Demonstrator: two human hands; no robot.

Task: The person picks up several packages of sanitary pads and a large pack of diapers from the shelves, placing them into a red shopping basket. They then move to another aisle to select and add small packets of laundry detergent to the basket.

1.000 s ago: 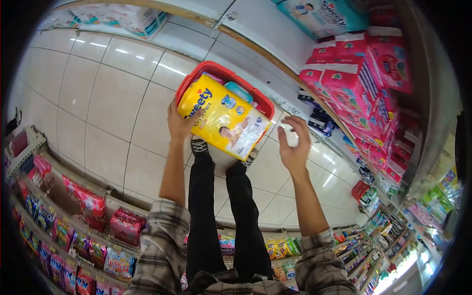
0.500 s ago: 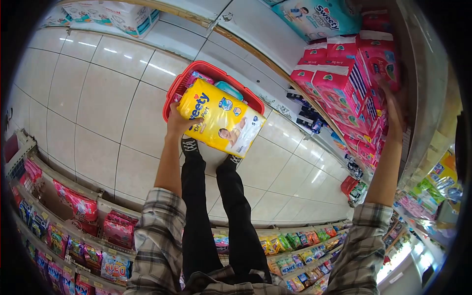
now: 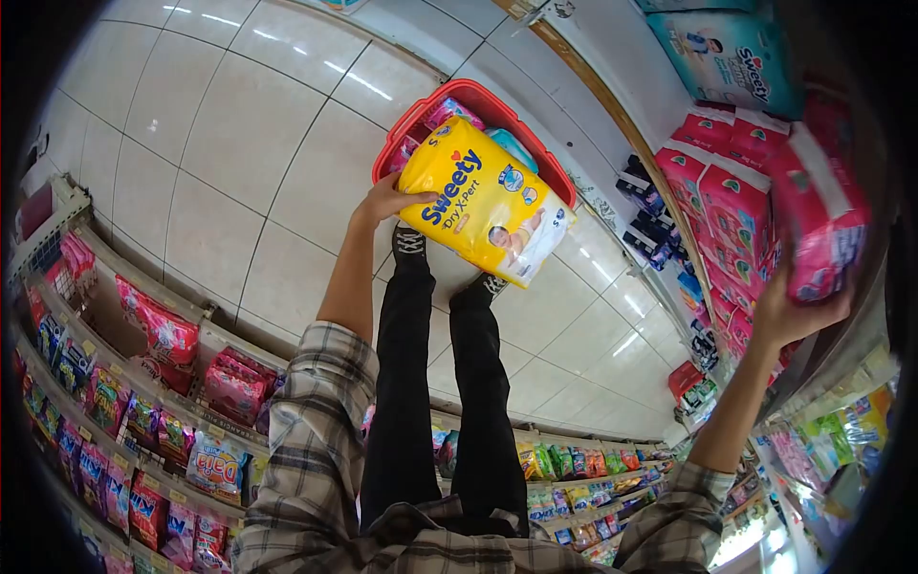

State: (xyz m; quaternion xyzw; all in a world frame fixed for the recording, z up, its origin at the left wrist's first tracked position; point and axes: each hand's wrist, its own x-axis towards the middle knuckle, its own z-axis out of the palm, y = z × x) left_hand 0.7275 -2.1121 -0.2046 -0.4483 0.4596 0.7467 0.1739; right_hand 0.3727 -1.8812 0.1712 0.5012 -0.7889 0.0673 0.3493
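My left hand point(image 3: 390, 199) grips the left edge of a yellow diaper pack point(image 3: 483, 206), its thumb across the front. The pack lies tilted over a red basket point(image 3: 466, 88), hiding much of it; pink packages point(image 3: 449, 112) and a teal package point(image 3: 513, 148) show inside. At the right, my right hand point(image 3: 801, 308) is closed around the lower end of a pink sanitary pad pack point(image 3: 818, 210), which is slightly blurred. It is held up beside the stacked pink packs point(image 3: 732, 206) on the shelf.
A teal diaper pack point(image 3: 732, 59) sits at the top of the right shelf, whose wooden edge point(image 3: 598, 81) runs down past dark packages point(image 3: 645, 210). Shelves of detergent sachets point(image 3: 215, 467) curve along the left and bottom. Tiled floor point(image 3: 296, 191) lies between.
My right hand has taken hold of a pink pad pack and lifted it off the stack. The view has shifted, so the basket and yellow pack appear further right.
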